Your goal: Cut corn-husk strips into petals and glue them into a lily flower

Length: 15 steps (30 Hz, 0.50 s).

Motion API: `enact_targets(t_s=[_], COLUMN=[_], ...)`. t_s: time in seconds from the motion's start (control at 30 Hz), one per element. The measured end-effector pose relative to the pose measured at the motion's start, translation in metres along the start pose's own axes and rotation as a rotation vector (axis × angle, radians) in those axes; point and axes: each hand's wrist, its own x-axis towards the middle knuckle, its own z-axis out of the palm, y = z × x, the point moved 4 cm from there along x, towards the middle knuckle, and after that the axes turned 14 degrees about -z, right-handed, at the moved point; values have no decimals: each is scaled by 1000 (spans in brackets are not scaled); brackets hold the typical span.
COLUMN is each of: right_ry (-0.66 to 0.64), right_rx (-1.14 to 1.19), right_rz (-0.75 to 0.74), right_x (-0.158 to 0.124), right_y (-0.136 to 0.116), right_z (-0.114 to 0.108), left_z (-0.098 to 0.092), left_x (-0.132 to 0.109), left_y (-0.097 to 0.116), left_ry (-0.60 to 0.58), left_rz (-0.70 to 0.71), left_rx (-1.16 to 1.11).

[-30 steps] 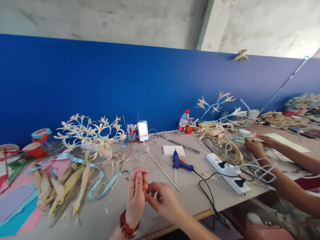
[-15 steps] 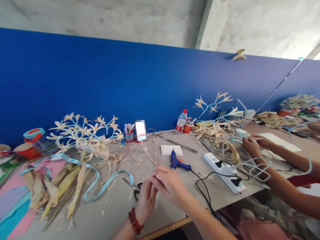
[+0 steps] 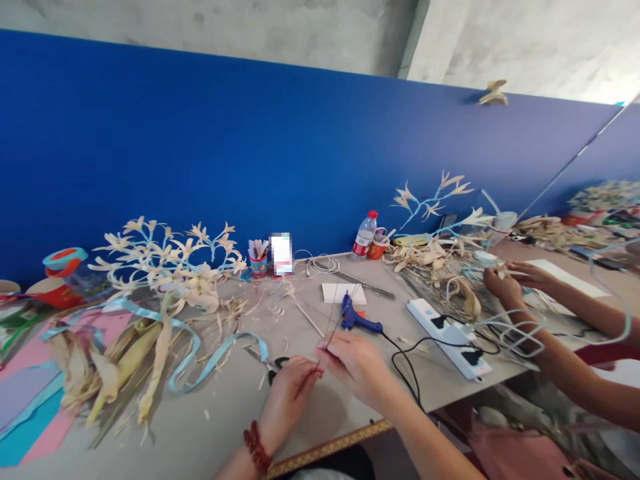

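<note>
My left hand (image 3: 290, 393) and my right hand (image 3: 353, 360) meet low over the grey table (image 3: 225, 420). Both pinch a bunch of thin wires (image 3: 331, 320) that stand up and lean away from me. The right hand grips them higher, and the left hand pinches their lower ends. A red bead bracelet (image 3: 256, 451) is on my left wrist. Black-handled scissors (image 3: 273, 367) lie on the table just left of my left hand. A blue glue gun (image 3: 357, 320) lies just beyond my right hand.
A white power strip (image 3: 450, 337) with black cables lies to the right. Another person's hands (image 3: 505, 283) work with pale blue wire at the far right. Husk flowers on blue stems (image 3: 165, 257), husk strips, blue ribbon (image 3: 210, 360), coloured paper, cups and a water bottle (image 3: 364, 237) crowd the table.
My hands came together and took up the thin wires, then moved slightly right. The left hand turned from upright to lying low under the right. The view shifted a little.
</note>
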Motion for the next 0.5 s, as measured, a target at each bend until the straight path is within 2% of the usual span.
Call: enact_targets(t_s=[0.1,0.2,0.27,0.3,0.33,0.37,0.43,0.5], right_ry=[-48,-66,-62,-43,-58,-170,-270,-381], right_rx=[49,137,200,148,-15,-220,-333,-390], right_rz=[1,-20,-25,24,117,209,269,288], right_x=[1,11,27,37,48,59,80,98], right_y=[0,17,42,61,83,105,141,166], right_z=[-4,-13,-19,-21,-23,-20,-10,7], left_z=[-2,-10,-20,-26,-32,-38,-48,-55], left_x=[0,-1,-2,-3,-4,-5,-9,-13], left_y=[2,7,10,11,12,12,11,7], left_ry=[11,11,27,43,63,79,102,117], left_rz=[-7,2,-6,-17,-28,-42,-69,-98], left_rx=[79,41,-19,-45,-67,-84,-112,-143])
